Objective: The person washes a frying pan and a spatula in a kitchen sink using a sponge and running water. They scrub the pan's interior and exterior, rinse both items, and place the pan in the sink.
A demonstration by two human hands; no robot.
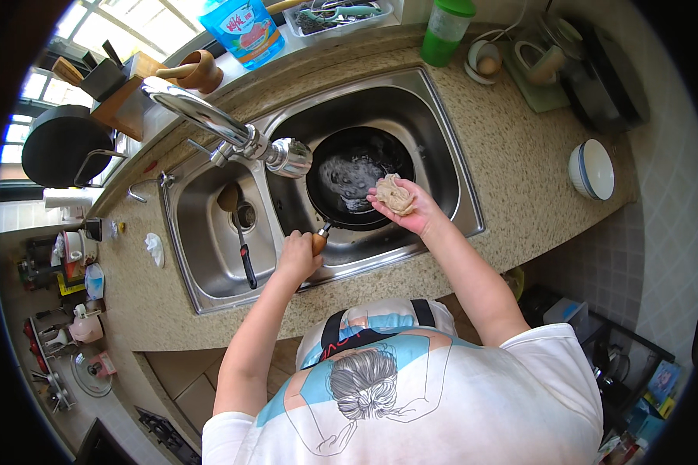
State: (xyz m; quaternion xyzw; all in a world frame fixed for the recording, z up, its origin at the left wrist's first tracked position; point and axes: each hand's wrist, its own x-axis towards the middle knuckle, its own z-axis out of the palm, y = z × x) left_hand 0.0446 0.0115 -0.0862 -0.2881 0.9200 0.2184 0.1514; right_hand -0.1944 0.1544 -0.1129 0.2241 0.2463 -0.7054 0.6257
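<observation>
A black frying pan (349,168) rests in the larger right basin of a stainless steel sink (442,168), with water and some foam inside it. My left hand (296,256) grips the pan's wooden handle (320,239) near the sink's front edge. Over the pan's right rim, my right hand (416,218) is palm up and carries a crumpled beige cloth (394,196). The chrome faucet head (291,158) hangs at the pan's upper left; no stream from it can be made out.
The left basin holds a ladle (245,244) with a black handle. A blue detergent pouch (244,32), a wooden mortar (200,72) and a knife block (122,93) line the sill. On the right counter are a white bowl (593,170) and a green-lidded cup (445,32).
</observation>
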